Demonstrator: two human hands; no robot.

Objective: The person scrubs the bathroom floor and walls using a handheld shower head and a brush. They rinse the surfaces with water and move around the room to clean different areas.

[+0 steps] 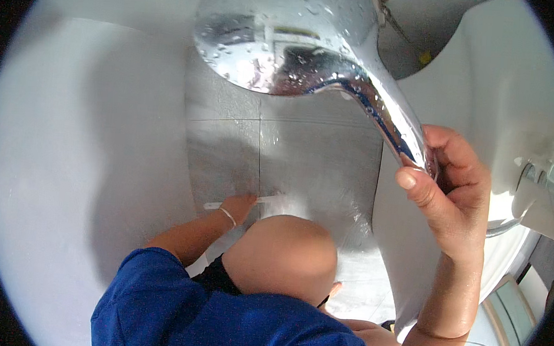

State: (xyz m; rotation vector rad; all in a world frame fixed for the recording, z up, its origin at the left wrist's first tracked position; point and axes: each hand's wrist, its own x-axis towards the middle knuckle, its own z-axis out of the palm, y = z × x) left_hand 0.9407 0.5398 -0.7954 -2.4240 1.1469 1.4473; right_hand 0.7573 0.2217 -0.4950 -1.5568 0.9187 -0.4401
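A wet chrome hand shower [310, 40] fills the upper middle of the view, with its broad head at the upper left and its handle running down to the right. My right hand [449, 190] is closed around the lower end of that handle. Low over the grey floor, my left hand [241, 206] grips a thin white brush or scraper handle [269, 199]; what its far end is cannot be made out. Water drops cover the shower head. Wet streaks show on the floor tiles [316, 161].
A smooth white wall or panel [43, 132] rises on the left. At the right curves a white bathtub or basin side [417, 240], with a metal hose [502, 229] and chrome fittings [530, 174] beyond. My bent knee [290, 256] is close below the floor area.
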